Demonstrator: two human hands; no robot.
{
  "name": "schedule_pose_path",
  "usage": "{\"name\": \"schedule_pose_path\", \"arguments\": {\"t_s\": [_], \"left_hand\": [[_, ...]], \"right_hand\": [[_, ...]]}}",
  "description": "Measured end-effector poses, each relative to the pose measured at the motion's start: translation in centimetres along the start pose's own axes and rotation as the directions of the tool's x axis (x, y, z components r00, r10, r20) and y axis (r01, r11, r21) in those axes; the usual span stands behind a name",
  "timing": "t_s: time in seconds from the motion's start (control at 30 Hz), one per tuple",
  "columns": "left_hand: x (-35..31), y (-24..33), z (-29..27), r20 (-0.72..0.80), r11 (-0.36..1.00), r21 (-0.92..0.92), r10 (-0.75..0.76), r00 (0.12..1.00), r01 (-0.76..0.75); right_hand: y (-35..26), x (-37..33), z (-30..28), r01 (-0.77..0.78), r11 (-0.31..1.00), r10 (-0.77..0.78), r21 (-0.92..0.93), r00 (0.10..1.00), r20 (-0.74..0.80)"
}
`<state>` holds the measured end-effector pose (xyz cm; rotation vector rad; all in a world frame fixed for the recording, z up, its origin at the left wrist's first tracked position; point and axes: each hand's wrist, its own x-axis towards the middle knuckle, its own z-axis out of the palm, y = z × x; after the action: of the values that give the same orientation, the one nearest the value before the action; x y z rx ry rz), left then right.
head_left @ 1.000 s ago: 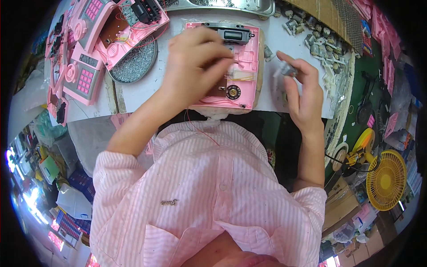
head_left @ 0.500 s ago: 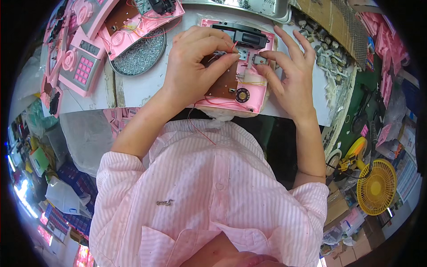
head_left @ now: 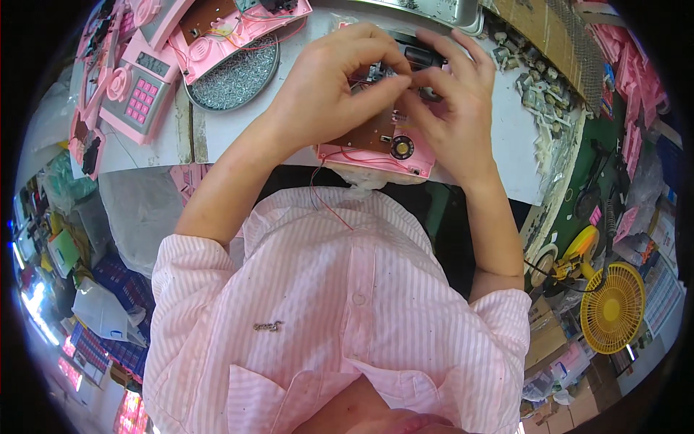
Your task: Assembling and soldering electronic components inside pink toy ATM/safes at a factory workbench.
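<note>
In front of me lies an open pink plastic casing (head_left: 340, 155) with a brown circuit board (head_left: 366, 137) inside. A small round black part with a pale centre (head_left: 402, 147) sits near its front edge, among thin red wires. Above the casing, my left hand (head_left: 329, 87) reaches in with thumb and forefinger pinched. My right hand (head_left: 463, 112) meets it there, thumb and forefinger also pinched, its other fingers raised over a black part (head_left: 423, 56) at the back. Whatever lies between the fingertips is too small to make out. Both hands hide much of the casing's middle.
To the left, a round tray of small metal screws (head_left: 231, 79) is partly under another wired pink casing (head_left: 242, 32). Beside it stands a pink and grey keypad unit (head_left: 139, 98). Loose metal parts (head_left: 542, 101) lie at the right; a metal tray (head_left: 441, 11) is at the back.
My right hand has moved left and its fingertips now meet those of my left hand. The left fingertips have shifted slightly right. The view has shifted a little.
</note>
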<state>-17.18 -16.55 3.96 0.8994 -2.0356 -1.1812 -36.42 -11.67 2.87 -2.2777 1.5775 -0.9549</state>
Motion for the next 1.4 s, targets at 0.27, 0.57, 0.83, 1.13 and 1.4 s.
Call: {"name": "schedule_pose_path", "arguments": {"t_s": [0.27,0.57,0.83,1.13,1.4], "left_hand": [[-0.6,-1.7,1.7,-0.025,0.927,0.333,0.194,0.981,-0.175],[-0.8,-2.6,1.0,-0.087,0.961,0.211,0.198,0.976,-0.176],[-2.6,-2.0,0.1,0.032,0.78,0.454,0.47,0.882,-0.431],[-2.6,0.7,2.7,-0.375,0.873,0.412,0.425,0.824,-0.262],[2.6,0.3,0.5,0.445,0.995,-0.099,0.054,0.894,-0.01]], "right_hand": [[1.0,-1.4,0.0,-0.034,0.999,0.038,0.038,0.996,-0.086],[-0.2,-0.7,-0.4,-0.036,0.999,0.036,-0.012,0.998,-0.044],[0.8,-0.8,-0.3,0.069,0.997,-0.071,-0.031,0.995,-0.067],[-0.1,-1.0,-3.0,0.105,0.99,-0.112,-0.097,0.991,-0.074],[0.8,-1.5,-4.8,0.173,0.985,-0.172,-0.002,0.974,-0.15]]}}
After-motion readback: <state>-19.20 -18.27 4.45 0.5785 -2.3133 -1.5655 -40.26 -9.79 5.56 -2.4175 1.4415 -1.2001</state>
